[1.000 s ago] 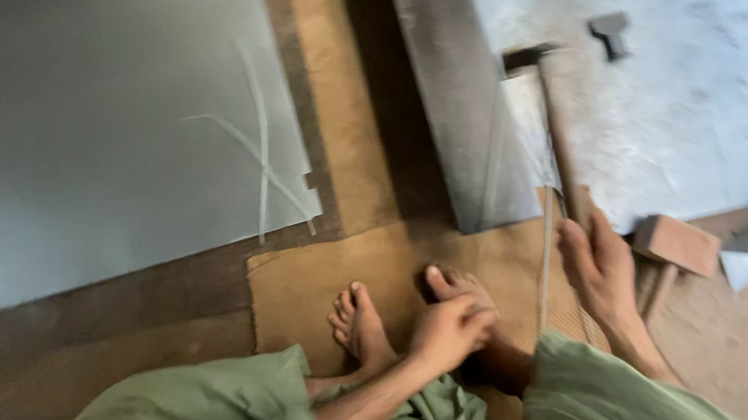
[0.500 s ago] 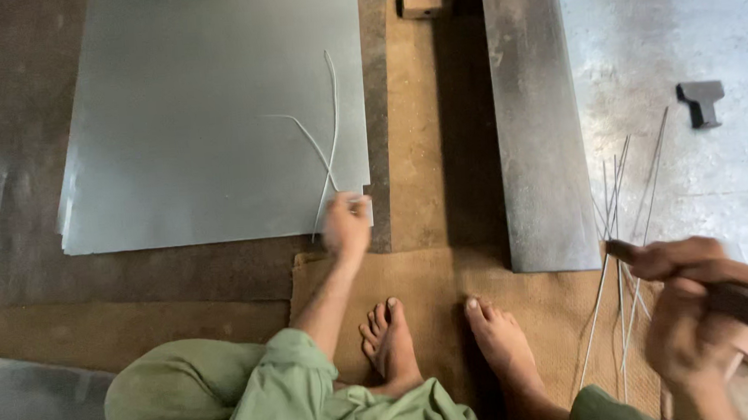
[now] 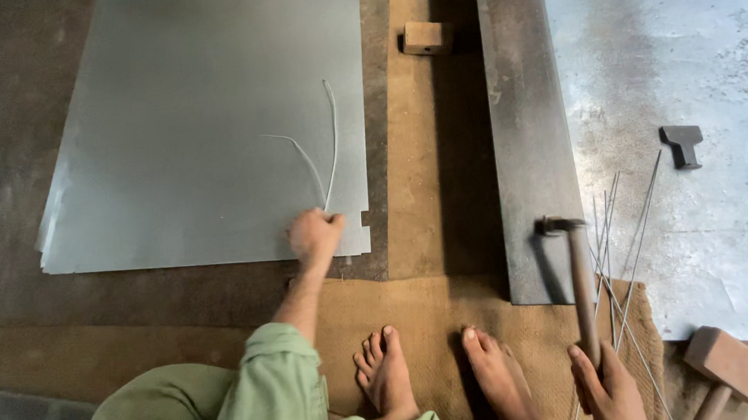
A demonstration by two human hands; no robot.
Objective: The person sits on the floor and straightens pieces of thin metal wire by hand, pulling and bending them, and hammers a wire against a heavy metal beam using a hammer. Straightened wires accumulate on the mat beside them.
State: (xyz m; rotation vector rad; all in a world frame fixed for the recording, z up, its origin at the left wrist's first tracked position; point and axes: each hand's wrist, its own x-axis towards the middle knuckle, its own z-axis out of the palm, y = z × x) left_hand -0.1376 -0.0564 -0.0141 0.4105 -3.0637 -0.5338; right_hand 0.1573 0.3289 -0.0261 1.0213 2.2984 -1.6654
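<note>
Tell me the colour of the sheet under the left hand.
Dull silver-grey metal sheet under the left hand, head view.

The left arm, in a green sleeve pushed up to the elbow, reaches forward and slightly right, its bare forearm nearly straight. The left hand (image 3: 315,237) is curled, knuckles up, fingers pinched together at the tips. The right hand (image 3: 608,388) sits low at the frame's bottom edge, fingers wrapped in a closed grip, thumb side up, with the wrist out of view below.
</note>
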